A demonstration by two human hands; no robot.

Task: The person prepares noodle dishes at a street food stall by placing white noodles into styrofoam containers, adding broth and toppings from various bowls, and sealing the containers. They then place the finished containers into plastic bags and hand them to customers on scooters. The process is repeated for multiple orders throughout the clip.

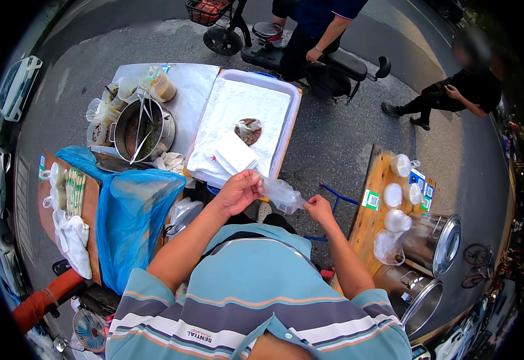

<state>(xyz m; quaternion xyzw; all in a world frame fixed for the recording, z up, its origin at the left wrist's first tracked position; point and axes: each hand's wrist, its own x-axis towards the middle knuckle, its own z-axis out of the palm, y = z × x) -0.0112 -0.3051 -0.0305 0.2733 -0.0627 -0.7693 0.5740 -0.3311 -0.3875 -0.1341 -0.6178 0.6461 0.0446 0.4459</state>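
Note:
Between my two hands is a clear plastic bag (282, 196), crumpled and stretched in front of my body. My left hand (244, 189) pinches its left end, and my right hand (319, 209) pinches its right end. Just beyond, a white plastic tray (295, 110) is lined with a white towel (226, 103). On that towel lie a white rectangular stack (236, 153), perhaps napkins or foam boxes, and a tied clear bag of brownish food (249, 131). The stack is close to my left fingertips.
At left stand a steel pot (142, 128) with utensils, plastic tubs (159, 85), a blue plastic bag (131, 216) and wrapped chopsticks (75, 191). Rightward, a wooden table (361, 234) holds lidded containers and steel barrels (428, 238). A person on an electric scooter (307, 63) is ahead; another person (464, 90) walks.

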